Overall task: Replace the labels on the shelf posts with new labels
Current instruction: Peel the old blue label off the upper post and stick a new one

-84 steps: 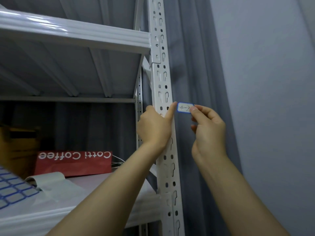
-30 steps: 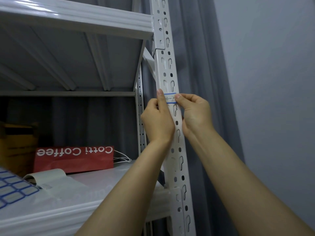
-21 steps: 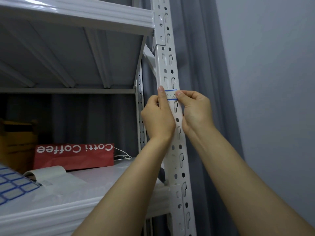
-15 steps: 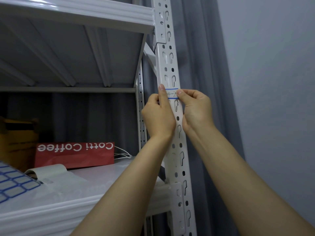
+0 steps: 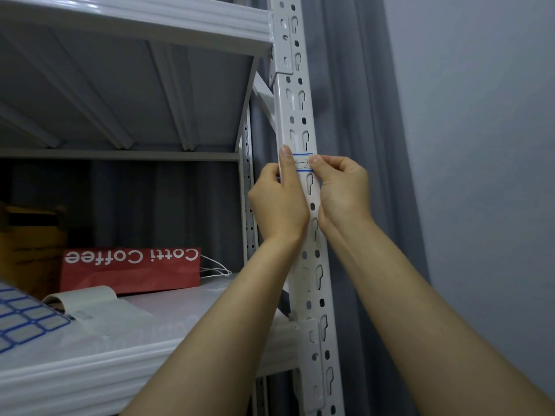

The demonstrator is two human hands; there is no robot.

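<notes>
A small white label [image 5: 302, 164] with blue borders and handwriting lies across the front of the white perforated shelf post [image 5: 297, 94]. My left hand [image 5: 279, 205] is at the post's left edge. Its index finger points straight up and presses the label's left end, while the other fingers are curled beside the post. My right hand [image 5: 345, 187] is at the post's right edge, fingers curled, with a fingertip holding the label's right end against the post. Both ends of the label are hidden under my fingertips.
On the lower shelf [image 5: 150, 340] lie a sheet of blue-bordered blank labels [image 5: 21, 322], a red Cotti Coffee bag [image 5: 132, 268] and a brown cardboard box [image 5: 30, 235]. An upper shelf [image 5: 150, 22] hangs overhead. A grey curtain [image 5: 354, 115] and wall [image 5: 480, 145] stand to the right.
My right hand carried the label from beside the post onto its front face. My left index finger came onto the label's left end, and both hands now hold it flat there.
</notes>
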